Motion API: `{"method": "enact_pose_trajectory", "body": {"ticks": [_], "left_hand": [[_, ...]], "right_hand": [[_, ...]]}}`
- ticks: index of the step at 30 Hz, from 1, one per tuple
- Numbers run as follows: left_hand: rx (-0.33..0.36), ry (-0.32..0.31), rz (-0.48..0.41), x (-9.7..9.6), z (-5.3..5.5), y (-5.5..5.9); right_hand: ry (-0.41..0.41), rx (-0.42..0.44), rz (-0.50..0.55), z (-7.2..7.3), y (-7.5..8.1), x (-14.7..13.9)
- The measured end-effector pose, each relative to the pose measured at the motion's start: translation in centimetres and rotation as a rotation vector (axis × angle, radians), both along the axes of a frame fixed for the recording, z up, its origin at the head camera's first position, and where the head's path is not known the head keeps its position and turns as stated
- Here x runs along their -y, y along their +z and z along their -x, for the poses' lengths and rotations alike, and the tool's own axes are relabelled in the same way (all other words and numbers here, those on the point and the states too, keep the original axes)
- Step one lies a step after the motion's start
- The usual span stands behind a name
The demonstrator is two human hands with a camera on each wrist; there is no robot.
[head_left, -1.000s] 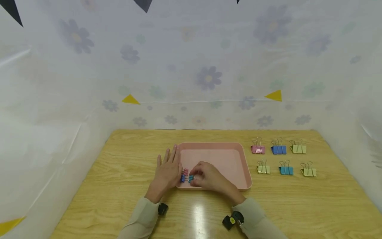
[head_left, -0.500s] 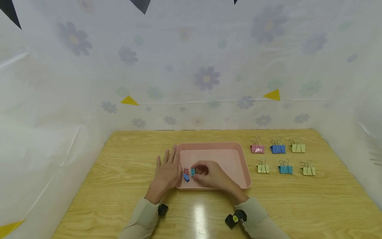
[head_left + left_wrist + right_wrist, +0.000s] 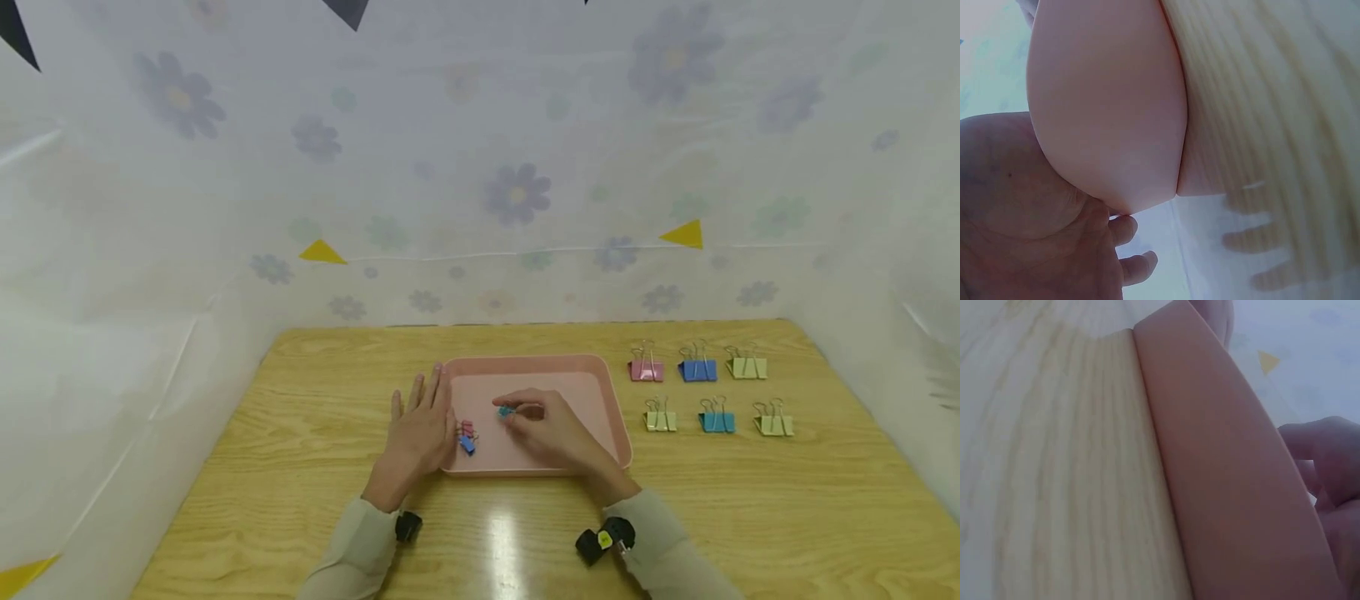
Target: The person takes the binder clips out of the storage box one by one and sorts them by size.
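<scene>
In the head view a pink tray [image 3: 555, 384] lies on the wooden table. My left hand [image 3: 420, 437] rests with straight fingers along the tray's left rim. Between thumb and fingers my right hand [image 3: 551, 429] pinches a small teal binder clip [image 3: 506, 412] over the middle of the tray. A small blue binder clip [image 3: 467, 445] and a small pink binder clip [image 3: 467, 428] lie together at the tray's left end. The left wrist view has the left hand [image 3: 1029, 219] against the tray's outer wall [image 3: 1110, 106]; in the right wrist view that wall hides part of the right hand [image 3: 1332, 475].
Right of the tray, larger binder clips stand in two rows on the table [image 3: 337, 375]. The back row has pink [image 3: 647, 370], blue [image 3: 699, 370] and pale yellow [image 3: 748, 367] clips. In front are a pale green [image 3: 660, 420], a teal [image 3: 717, 421] and another pale yellow clip [image 3: 776, 423].
My right hand has drawn the teal clip away from the pink and blue clips, rightward and toward the tray's middle. The blue clip has turned. My left hand has stayed at the rim.
</scene>
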State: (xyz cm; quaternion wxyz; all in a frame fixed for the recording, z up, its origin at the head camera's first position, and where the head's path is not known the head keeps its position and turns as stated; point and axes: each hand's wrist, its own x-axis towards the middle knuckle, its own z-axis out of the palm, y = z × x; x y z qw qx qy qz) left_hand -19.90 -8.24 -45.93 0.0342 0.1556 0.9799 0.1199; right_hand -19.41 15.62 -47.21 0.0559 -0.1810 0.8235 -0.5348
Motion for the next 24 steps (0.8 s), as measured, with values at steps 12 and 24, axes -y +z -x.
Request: {"method": "enact_pose_trajectory", "body": {"ticks": [12,24], "left_hand": [[-0.008,-0.025,-0.043,0.3,0.3,-0.9],[0.004,-0.018,-0.035,0.2,0.1,-0.4]], "right_hand": [[-0.081,0.052,0.208,0.0,0.9,-2.5],[-0.055,0.058,0.292,-0.4,2.5,-3.5]]}}
